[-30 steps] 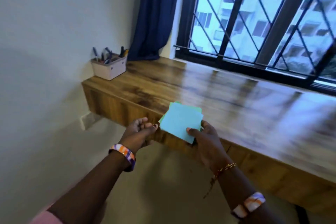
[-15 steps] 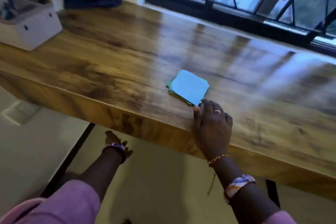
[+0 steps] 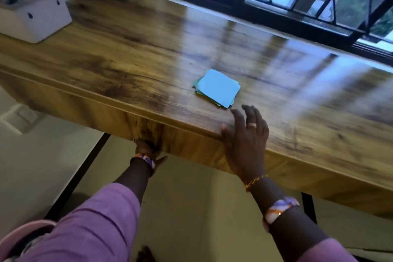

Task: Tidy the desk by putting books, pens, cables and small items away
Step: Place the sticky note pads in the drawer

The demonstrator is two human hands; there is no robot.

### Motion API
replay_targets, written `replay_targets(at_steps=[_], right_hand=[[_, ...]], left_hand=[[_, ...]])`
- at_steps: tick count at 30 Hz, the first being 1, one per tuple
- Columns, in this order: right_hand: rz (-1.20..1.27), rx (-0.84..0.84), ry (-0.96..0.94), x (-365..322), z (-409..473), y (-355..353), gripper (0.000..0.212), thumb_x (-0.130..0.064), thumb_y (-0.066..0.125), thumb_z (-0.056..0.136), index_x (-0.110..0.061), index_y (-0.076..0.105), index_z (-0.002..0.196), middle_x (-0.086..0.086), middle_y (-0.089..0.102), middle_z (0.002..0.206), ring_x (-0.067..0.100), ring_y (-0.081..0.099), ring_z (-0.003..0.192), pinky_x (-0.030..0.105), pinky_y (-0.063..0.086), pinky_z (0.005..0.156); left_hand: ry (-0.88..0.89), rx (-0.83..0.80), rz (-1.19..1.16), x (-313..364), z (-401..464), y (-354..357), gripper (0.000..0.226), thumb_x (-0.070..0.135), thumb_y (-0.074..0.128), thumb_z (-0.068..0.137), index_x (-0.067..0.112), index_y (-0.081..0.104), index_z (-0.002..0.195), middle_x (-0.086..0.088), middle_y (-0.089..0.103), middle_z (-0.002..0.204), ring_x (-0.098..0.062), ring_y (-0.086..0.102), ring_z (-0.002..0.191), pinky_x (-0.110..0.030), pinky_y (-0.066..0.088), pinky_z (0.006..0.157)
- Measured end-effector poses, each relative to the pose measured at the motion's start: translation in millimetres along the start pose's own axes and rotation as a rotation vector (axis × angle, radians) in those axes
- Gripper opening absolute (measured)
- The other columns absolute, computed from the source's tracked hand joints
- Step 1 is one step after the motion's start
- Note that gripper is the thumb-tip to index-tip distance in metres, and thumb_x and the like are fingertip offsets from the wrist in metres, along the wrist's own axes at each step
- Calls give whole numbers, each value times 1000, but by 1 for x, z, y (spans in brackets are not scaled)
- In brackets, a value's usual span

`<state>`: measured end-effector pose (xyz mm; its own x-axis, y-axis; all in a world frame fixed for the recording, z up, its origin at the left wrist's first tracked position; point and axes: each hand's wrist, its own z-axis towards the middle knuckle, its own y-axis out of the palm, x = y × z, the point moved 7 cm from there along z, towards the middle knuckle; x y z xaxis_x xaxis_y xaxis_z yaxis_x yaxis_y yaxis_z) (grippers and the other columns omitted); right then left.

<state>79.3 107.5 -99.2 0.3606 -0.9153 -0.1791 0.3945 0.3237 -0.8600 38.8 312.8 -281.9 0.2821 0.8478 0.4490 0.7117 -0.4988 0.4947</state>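
Fingers (image 3: 251, 112) spread loosely, right hand (image 3: 244, 140) over desk (image 3: 127, 53) edge — left hand's (image 3: 146, 149) fingers hidden.

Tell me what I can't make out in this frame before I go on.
- Left hand, head view: fingers hidden under the desk edge; grip unknown.
- Organizer box, head view: cut off by the left and top edges; contents blurred.
- Paper stack, head view: lower sheets covered by the top blue one.

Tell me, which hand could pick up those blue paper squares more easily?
Probably the right hand: it rests open on the desk edge just short of the paper squares. The left hand reaches beneath the desk, partly hidden.
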Motion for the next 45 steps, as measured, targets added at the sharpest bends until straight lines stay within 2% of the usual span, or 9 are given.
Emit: replay_targets(at_steps=[4,10,14,16,19,22,24,29,45], right_hand=[[-70,-173,-215,-12,-72,3,54,-46,36,90,-16,42,134,13,34,148,29,24,137,40,14,108],[-44,-314,-249,-35,-123,-19,40,-36,42,81,-20,51,117,3,68,109,20,66,98,36,46,87],[83,-385,-228,-46,-154,-39,35,-35,40,78,-22,56,106,-2,70,86,18,67,75,33,52,72],[121,-405,-257,-54,-169,-52,35,-35,39,80,-22,54,109,1,70,85,22,67,75,35,51,71],[144,-503,-276,-65,-191,-65,36,-28,43,92,-20,47,126,5,64,112,24,60,100,34,43,87],[161,-605,-279,-73,-213,-79,36,-27,43,94,-21,45,129,6,60,119,22,56,108,31,43,91],[214,-670,-269,-79,-229,-87,36,-27,44,94,-21,47,129,7,60,119,23,56,108,31,44,89],[277,-711,-296,-91,-264,-102,30,-29,41,96,-21,51,123,8,63,113,26,59,103,34,45,85],[269,-714,-398,-128,-359,-143,41,-25,40,97,-18,39,137,11,60,120,27,56,108,30,36,92]], left_hand=[[53,243,117,-16,-19,-44,67,59,8,94,21,25,146,-5,33,151,-29,40,132,-48,40,95],[132,460,291,-14,-100,-96,46,31,32,100,2,40,135,-16,45,140,-33,45,128,-41,34,102],[685,761,834,19,-201,-120,51,7,52,88,-8,34,134,-30,36,139,-43,36,127,-44,30,103],[1005,688,1115,14,-242,-108,53,-1,59,79,-4,41,129,-28,41,134,-44,41,120,-46,36,97],[1293,396,1617,-15,-277,-79,52,2,63,75,7,47,125,-18,44,136,-41,47,119,-47,44,93],[1128,196,2080,-47,-283,-64,56,19,51,90,20,29,141,-2,28,152,-22,23,141,-41,21,114],[1068,177,2250,-55,-292,-60,41,23,45,93,20,39,134,-1,42,143,-19,35,134,-34,22,110],[844,187,2223,-51,-323,-74,28,14,47,91,22,62,113,-9,62,119,-28,56,113,-31,43,89],[790,191,2245,-81,-384,-143,27,10,49,89,23,63,107,-6,63,118,-25,57,110,-31,45,89]])
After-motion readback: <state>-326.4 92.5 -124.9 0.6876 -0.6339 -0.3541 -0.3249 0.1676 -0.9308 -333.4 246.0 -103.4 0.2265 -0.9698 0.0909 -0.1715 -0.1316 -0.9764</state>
